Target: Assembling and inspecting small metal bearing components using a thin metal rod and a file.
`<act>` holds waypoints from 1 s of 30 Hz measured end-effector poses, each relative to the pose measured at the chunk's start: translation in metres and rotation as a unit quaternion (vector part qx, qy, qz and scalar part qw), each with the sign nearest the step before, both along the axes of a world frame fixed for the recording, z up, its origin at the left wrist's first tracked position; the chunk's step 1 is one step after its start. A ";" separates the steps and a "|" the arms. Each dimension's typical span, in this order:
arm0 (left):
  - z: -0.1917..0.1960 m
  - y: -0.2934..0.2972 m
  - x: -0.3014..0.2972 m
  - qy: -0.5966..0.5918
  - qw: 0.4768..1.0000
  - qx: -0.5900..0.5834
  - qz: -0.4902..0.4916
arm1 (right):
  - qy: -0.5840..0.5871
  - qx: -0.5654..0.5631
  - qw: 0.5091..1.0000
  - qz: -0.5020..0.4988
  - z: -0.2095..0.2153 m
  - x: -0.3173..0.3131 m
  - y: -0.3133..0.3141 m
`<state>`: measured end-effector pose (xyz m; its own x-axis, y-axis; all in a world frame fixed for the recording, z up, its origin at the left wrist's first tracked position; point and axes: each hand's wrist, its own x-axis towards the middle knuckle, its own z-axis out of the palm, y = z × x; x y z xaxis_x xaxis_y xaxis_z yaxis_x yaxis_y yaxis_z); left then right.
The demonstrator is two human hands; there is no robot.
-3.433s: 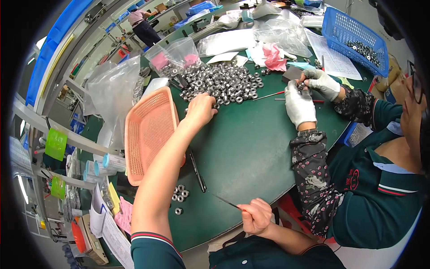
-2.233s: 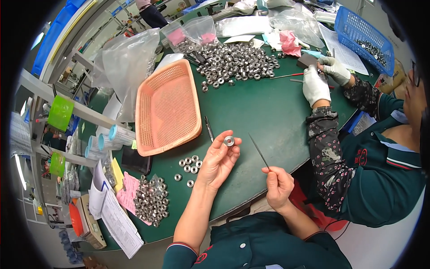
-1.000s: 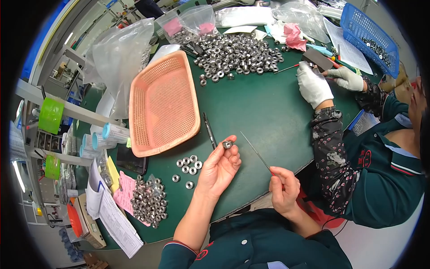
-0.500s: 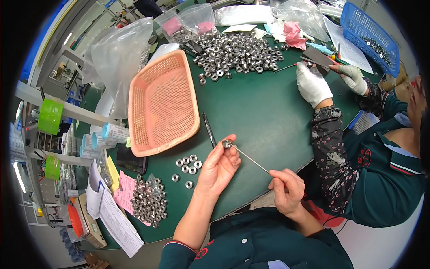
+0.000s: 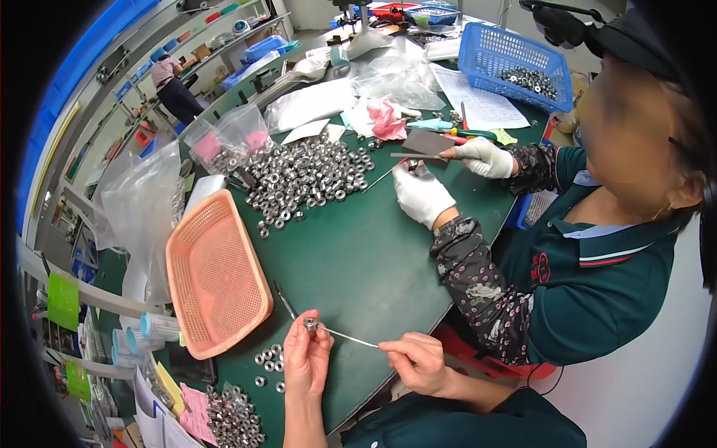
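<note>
In the fingertips of my left hand [image 5: 308,362] is a small shiny metal ring [image 5: 311,324], pinched upright near the table's front edge. My right hand [image 5: 415,361] is closed around the end of a thin metal rod [image 5: 351,339]. The rod's far tip reaches the ring; whether it goes inside the bore I cannot tell. Several similar metal rings [image 5: 269,358] lie on the green table [image 5: 340,257] left of my left hand, and a denser pile of them [image 5: 234,417] sits farther left. A dark pen-like tool [image 5: 284,300] lies just beyond my left hand.
An orange mesh basket [image 5: 267,302] stands left, with a large heap of metal rings [image 5: 306,175] beyond it. On the right a co-worker in white gloves [image 5: 424,196] handles a ring and a flat tool. A blue basket [image 5: 478,56] stands far right; plastic bags [image 5: 138,187] lie far left.
The view has swung up and right, so the table things appear shifted left and more of the co-worker and room shows. Both my hands keep their hold on the ring and rod.
</note>
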<state>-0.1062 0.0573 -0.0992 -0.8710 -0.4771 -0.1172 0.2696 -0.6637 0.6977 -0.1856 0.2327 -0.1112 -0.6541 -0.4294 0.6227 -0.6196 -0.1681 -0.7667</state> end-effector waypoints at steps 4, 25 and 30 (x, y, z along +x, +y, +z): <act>0.003 0.002 -0.003 -0.022 0.999 -0.046 0.008 | 0.000 0.000 1.000 0.000 -0.004 0.003 0.001; 0.007 0.001 0.000 -0.011 0.998 -0.041 -0.042 | 0.002 0.048 0.999 -0.004 -0.009 0.003 -0.001; 0.004 -0.001 0.002 -0.005 0.999 -0.015 -0.037 | -0.008 0.062 0.998 0.005 -0.011 0.004 -0.004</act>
